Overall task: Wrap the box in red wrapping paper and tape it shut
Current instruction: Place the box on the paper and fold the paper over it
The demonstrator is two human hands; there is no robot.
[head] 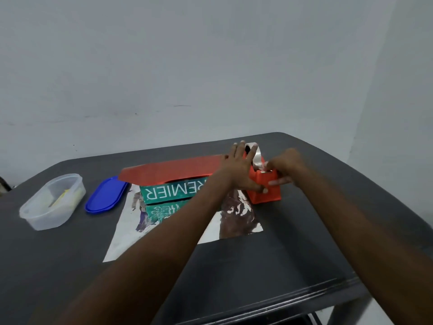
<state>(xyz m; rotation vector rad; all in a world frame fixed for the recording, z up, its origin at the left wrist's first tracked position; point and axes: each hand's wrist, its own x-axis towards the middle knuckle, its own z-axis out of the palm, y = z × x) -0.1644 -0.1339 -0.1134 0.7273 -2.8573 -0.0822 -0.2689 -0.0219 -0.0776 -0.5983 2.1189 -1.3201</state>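
Box (168, 192): green, white "REMIER" lettering visible, lies mid-tabletop (257, 266) on the wrapping paper (236, 219), silver side up. Far flap of the paper, red side showing, is folded over the box top. Near part of the sheet lies flat on the tabletop in front of the box.

Tape dispenser (264, 188): red-orange, w/ clear tape roll (255, 153), stands just right of the box, touching the paper edge.

L hand (239, 170): fingers spread & mostly straight, palm over the box's right end and the dispenser's left side, thumb pressing the dispenser front. Open grip, not wrapped round anything.

R hand (285, 170): at the dispenser's right side, fingertips pinching the tape end at the cutter, lower fingers on the dispenser front. Grip closed on tape.

Left of the box: blue lid (105, 195) flat on the tabletop, just beside the paper. Further left, clear plastic tub (51, 202) w/ yellowish contents, can't tell what
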